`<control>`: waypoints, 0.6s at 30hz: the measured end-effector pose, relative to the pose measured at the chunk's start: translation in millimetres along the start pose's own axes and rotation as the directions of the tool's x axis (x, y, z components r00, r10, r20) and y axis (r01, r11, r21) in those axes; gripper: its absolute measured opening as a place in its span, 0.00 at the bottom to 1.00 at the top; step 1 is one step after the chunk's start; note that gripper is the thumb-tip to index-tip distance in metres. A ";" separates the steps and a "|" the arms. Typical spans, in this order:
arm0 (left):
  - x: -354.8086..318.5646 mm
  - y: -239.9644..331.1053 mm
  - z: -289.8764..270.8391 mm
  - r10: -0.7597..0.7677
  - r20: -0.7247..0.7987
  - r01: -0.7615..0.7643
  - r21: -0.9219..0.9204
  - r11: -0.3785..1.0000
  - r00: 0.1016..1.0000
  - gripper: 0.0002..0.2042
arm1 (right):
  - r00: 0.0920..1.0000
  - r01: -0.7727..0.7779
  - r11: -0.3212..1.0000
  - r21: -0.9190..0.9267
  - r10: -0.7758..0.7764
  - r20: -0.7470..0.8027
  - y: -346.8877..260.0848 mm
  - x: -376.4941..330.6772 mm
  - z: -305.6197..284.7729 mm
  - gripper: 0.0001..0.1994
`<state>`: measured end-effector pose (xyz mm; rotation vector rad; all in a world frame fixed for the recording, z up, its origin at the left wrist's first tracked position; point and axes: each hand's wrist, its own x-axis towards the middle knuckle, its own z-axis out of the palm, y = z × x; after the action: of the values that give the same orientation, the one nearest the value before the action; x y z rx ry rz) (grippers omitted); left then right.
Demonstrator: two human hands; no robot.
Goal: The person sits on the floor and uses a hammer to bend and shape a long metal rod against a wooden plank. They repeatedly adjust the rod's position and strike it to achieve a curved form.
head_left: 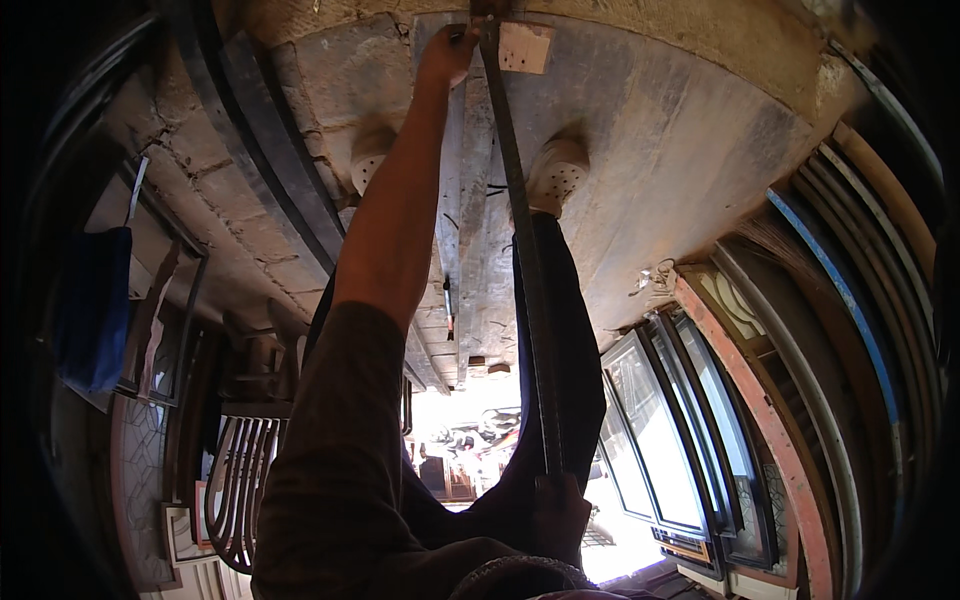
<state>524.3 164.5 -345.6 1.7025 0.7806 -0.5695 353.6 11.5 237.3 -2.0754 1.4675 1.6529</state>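
A long dark metal bar runs from near the person's body down to the concrete floor, passing between two pale shoes. The right hand grips its near end; the left hand clasps the far end beside a small wooden block. It looks like positioning; steadying both ends seems needed next

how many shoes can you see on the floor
2. One pale shoe is right of the long dark strip; the other shoe sits left, mostly hidden behind the left arm. None else show.
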 end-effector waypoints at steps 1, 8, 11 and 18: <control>1.3 0.4 2.1 0.015 0.019 -0.014 -0.036 0.999 1.000 0.25 | 1.000 -0.021 1.000 0.002 0.021 0.011 -0.6 -1.8 3.3 0.09; -10.4 15.5 3.9 -0.033 0.060 0.048 -0.269 0.962 0.998 0.22 | 0.982 0.188 0.975 0.118 -0.189 -0.006 13.1 1.5 39.4 0.09; -16.8 12.7 -4.8 -0.082 -0.012 0.075 -0.288 0.955 0.997 0.22 | 0.941 0.339 0.939 0.063 -0.338 -0.023 31.8 20.8 69.3 0.09; -8.1 2.4 -5.3 -0.063 0.027 0.068 -0.253 0.965 0.998 0.24 | 0.925 0.378 0.923 0.073 -0.374 -0.062 55.6 69.7 138.9 0.09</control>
<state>520.6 167.6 -336.9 1.4380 0.8605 -0.5061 213.4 23.8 151.0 -2.1903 1.0386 1.3787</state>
